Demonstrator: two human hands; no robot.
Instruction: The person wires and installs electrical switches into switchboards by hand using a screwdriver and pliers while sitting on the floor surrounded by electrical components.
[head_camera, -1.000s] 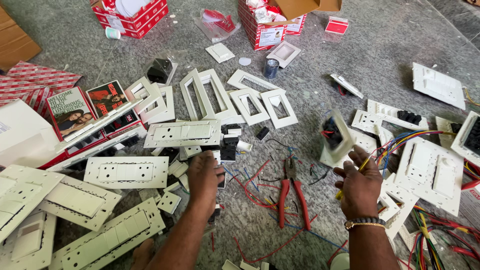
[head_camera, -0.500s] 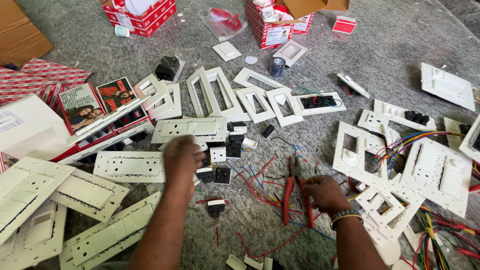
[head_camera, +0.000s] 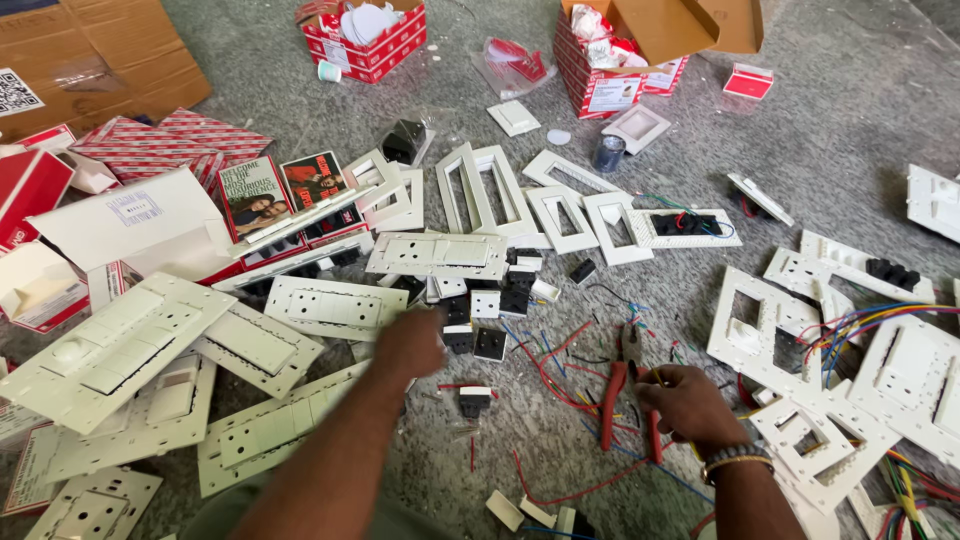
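- Our right hand (head_camera: 690, 403), at lower right of centre, lay closed over the red-handled pliers (head_camera: 626, 392), whose grey jaws pointed up-frame among loose red wires (head_camera: 548, 372).
- Our left hand (head_camera: 408, 345), blurred at centre, reached toward small black-and-white switch modules (head_camera: 488, 343); we could not tell its grip.

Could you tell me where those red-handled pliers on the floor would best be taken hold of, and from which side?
Probably by the two red handles, coming from above at the near end. The red-handled pliers lie flat on the floor among loose wires, jaws pointing away and handles spread towards the person. The right hand already rests on the right handle; the left hand is off to the left, blurred.
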